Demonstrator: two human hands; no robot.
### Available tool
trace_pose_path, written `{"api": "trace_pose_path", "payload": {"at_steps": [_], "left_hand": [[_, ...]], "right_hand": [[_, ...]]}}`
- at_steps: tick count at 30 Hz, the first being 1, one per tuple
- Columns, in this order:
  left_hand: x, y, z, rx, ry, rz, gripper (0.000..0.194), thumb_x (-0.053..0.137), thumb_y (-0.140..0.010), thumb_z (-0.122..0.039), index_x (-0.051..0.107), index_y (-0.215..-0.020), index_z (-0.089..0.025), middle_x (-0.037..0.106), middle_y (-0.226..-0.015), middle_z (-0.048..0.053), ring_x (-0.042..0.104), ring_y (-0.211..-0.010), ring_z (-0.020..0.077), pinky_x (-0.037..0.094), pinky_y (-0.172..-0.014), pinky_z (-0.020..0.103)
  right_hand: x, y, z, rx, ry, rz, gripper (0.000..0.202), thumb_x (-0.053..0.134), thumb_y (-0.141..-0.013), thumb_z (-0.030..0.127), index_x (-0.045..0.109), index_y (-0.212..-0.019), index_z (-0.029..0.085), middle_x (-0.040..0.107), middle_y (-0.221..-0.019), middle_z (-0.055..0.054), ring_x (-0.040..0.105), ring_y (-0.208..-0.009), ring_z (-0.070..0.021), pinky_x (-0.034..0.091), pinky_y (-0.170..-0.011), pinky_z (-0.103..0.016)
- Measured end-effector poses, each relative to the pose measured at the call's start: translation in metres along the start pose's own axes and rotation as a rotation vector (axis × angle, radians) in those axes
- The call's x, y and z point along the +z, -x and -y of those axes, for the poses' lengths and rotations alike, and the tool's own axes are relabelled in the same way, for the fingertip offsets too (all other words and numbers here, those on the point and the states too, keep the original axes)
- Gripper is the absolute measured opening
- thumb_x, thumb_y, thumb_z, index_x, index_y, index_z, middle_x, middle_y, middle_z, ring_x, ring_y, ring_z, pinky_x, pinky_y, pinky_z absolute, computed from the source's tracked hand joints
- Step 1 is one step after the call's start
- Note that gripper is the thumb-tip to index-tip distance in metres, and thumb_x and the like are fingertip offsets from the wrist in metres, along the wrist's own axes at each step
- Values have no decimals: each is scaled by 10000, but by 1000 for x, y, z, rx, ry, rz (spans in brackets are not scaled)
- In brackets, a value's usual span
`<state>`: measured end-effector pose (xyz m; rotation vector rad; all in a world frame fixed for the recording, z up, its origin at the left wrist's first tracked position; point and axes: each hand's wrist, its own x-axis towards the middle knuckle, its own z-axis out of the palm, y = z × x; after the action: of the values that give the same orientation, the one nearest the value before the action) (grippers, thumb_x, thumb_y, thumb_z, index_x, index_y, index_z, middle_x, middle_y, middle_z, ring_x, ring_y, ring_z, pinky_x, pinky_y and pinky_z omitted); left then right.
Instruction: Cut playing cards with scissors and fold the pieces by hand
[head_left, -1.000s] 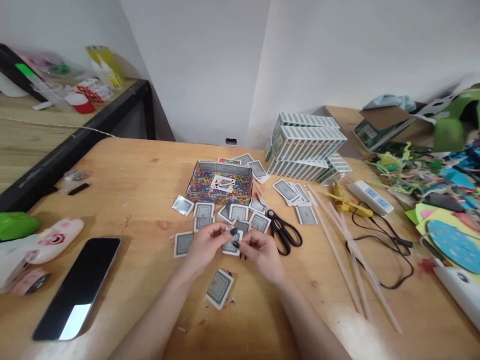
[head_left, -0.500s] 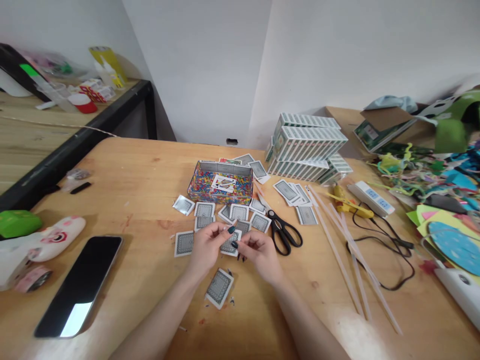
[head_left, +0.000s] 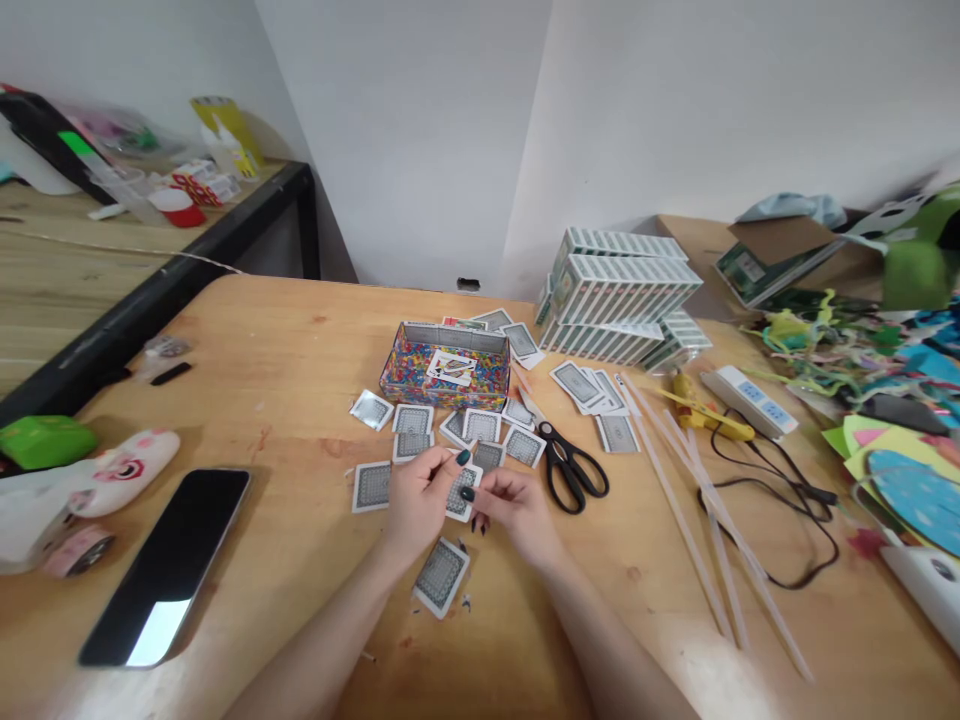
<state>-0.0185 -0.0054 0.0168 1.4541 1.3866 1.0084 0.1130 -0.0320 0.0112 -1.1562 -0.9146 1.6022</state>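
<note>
Between my hands is a playing card (head_left: 459, 497), its grey patterned back facing up. My left hand (head_left: 421, 497) is closed in a pinch on the card's upper left side. My right hand (head_left: 517, 505) grips its right edge between thumb and fingers. Another card (head_left: 442, 578) lies on the table just below, with small scraps by it. Several face-down cards (head_left: 412, 420) spread out beyond my hands. Behind them stands a colourful open box (head_left: 391, 385) with a face-up card (head_left: 451, 367) inside. Black-handled scissors (head_left: 571, 470) rest right of my right hand.
A phone (head_left: 169, 565) and a white plush-like toy (head_left: 124, 470) lie at left. Striped card boxes (head_left: 622, 290) are stacked at the back. To the right are clear glue sticks (head_left: 694, 520), a yellow glue gun (head_left: 705, 415), a power strip (head_left: 750, 400) and craft scraps (head_left: 817, 345).
Both hands keep hold of the card, which has turned slightly, with the right fingers shifting a little at its edge. The whole view has moved slightly.
</note>
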Motion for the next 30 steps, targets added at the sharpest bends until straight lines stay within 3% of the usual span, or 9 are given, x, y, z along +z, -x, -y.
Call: {"api": "trace_pose_path", "payload": {"at_steps": [5, 13, 20, 25, 30], "left_hand": [[0, 1, -2, 28, -45, 6, 264, 457, -781, -269, 417, -537, -175, 362, -489, -62, 337, -484, 87, 273, -458, 185], [-3, 1, -8, 28, -85, -10, 273, 471, -765, -300, 476, -523, -174, 391, -462, -60, 357, -462, 90, 283, -452, 189], [0, -3, 1, -59, -31, 2, 290, 451, -802, -366, 539, -614, -163, 421, -487, -46, 382, -486, 100, 289, -448, 192], [0, -3, 7, -14, -3, 114, 299, 409, -829, -378, 488, -626, -173, 422, -525, -50, 393, -504, 99, 302, -469, 192], [-2, -2, 4, 51, -119, 83, 356, 408, -819, -329, 379, -497, -182, 341, -460, -54, 340, -458, 92, 255, -449, 205]], "right_hand": [[0, -1, 1, 38, -39, 24, 284, 728, -622, 372, 570, -566, 143, 598, -470, 15, 502, -376, -79, 396, -393, -184], [4, 0, -2, 27, -64, 30, 281, 722, -634, 373, 563, -566, 151, 611, -484, 12, 512, -384, -84, 400, -398, -188], [-2, -1, -4, 0, -58, -26, 265, 725, -631, 371, 572, -578, 161, 578, -449, 27, 492, -376, -87, 392, -400, -199], [-7, -3, -3, -29, -82, -48, 232, 718, -649, 330, 578, -575, 161, 577, -442, 31, 489, -375, -82, 384, -409, -195], [-6, -2, -4, -28, -111, -24, 208, 721, -645, 304, 584, -579, 162, 585, -446, 30, 494, -377, -86, 384, -408, -196]]}}
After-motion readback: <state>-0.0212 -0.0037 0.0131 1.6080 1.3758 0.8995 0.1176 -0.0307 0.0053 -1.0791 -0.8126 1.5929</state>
